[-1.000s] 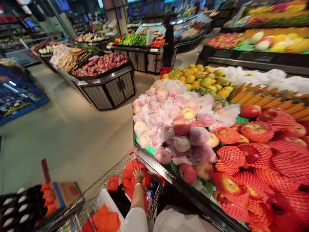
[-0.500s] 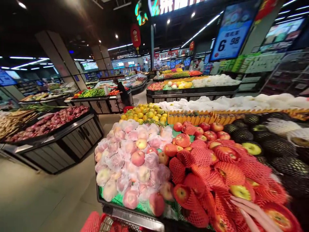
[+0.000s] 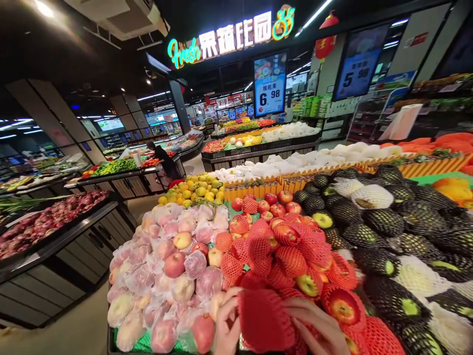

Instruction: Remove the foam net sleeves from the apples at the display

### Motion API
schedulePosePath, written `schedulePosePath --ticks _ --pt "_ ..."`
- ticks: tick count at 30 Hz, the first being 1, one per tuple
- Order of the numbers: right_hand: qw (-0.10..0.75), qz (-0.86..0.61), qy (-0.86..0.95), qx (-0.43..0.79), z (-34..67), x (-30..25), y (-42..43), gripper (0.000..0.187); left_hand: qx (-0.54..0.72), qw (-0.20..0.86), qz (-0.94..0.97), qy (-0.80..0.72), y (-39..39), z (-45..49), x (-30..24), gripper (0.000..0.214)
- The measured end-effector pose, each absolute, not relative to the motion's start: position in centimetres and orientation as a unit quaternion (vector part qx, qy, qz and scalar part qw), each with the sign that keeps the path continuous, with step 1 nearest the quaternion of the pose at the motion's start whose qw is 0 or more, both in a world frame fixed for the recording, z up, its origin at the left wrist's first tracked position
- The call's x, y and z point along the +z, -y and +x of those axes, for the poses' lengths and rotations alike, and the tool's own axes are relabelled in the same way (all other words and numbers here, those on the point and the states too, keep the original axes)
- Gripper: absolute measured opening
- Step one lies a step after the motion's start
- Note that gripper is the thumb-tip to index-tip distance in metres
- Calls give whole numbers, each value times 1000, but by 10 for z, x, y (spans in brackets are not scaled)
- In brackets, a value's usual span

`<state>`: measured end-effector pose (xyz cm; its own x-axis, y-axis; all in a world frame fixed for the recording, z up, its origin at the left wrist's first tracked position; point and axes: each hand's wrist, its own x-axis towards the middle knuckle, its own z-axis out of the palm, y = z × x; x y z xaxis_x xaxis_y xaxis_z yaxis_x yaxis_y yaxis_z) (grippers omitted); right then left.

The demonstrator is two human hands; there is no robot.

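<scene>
Nearest the camera, at the bottom edge of the view, both hands meet on 1 red foam net (image 3: pixel 264 318). The left hand (image 3: pixel 225 325) curls its fingers against the net's left side. The right hand (image 3: pixel 318 331) lays its fingers across the lower right side, so the net is gripped between the 2 hands. Whether a fruit sits inside the net cannot be told.

Change noted: 1.0 s ago the left hand was down in a trolley among red nets. 0.5 s ago only the right hand's fingers showed, resting on the netted fruit at the lower right. Now both hands are together, and the net is held above the front edge of the display worktop (image 3: pixel 140 343), just in front of the pile.

Directly behind the hands lie the red-netted apples (image 3: pixel 291 256), heaped and touching one another. To their left, apples in pale pink wraps (image 3: pixel 173 266) fill the near corner. To the right, fruit in dark nets (image 3: pixel 369 236) spreads toward the edge of the view.

Further back sit bare red apples (image 3: pixel 277 203), then yellow citrus (image 3: pixel 195 190) and a row of white-wrapped fruit (image 3: pixel 288 165).

Beyond the aisle, on the left, a stand holds red onions (image 3: pixel 55 217). A person (image 3: pixel 162 158) bends at a far vegetable stand. Overhead hang a price board reading 6.98 (image 3: pixel 270 84) and a neon sign (image 3: pixel 229 39).
</scene>
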<state>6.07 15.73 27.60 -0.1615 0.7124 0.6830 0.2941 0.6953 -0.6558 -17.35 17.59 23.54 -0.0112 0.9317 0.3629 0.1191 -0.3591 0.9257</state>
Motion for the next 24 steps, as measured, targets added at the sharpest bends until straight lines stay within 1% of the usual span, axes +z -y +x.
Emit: schedulePosePath --ticks 2,4,6,7,9,11,13,15,20,24 --pt "530 -343 755 178 77 270 -157 25 487 376 675 -408 -182 -152 235 36" --pt "525 -357 754 170 92 256 -156 23 445 316 737 -399 -189 -138 228 28" --pt "518 -380 744 182 103 238 -157 23 452 213 770 -397 -195 -127 216 28" --pt "505 -396 740 200 108 229 -157 28 466 171 772 -397 -196 -123 211 30" --pt "461 -431 732 256 116 217 -158 40 500 138 749 -412 -194 -114 203 34" --pt "421 -458 719 312 121 213 -161 49 534 152 713 -428 -186 -105 201 30" --pt "393 -476 704 350 125 216 -164 54 559 180 674 -448 -176 -97 203 23" --pt "368 -485 700 373 127 224 -166 56 561 222 651 -461 -168 -93 206 25" --pt "314 -500 702 398 123 241 -167 59 448 360 695 -432 -166 -91 212 33" --pt "262 -490 721 415 115 252 -170 72 398 408 721 -394 -165 -89 211 29"
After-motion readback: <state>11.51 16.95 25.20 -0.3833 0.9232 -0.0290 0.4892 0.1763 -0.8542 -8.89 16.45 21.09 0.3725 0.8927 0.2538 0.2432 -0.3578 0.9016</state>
